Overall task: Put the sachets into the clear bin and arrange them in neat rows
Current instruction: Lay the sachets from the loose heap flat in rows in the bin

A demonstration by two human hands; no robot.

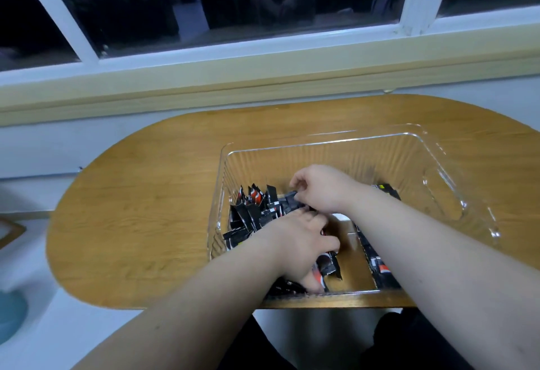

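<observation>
A clear ribbed plastic bin (444, 171) stands on the wooden table. Inside it lie several black sachets with red and white print: a jumbled bunch (254, 211) stands on edge in the left half, and a flat row (377, 264) runs along the right under my right forearm. Both hands are inside the bin. My left hand (298, 241) rests over sachets near the front, its fingers curled around black sachets (328, 264). My right hand (321, 188) pinches a sachet (289, 200) at the top of the bunch.
The oval wooden table (140, 211) sits against a wall under a windowsill and a dark window. A bluish round object (11, 314) lies at the lower left, off the table. My dark-clothed legs show below the table's front edge.
</observation>
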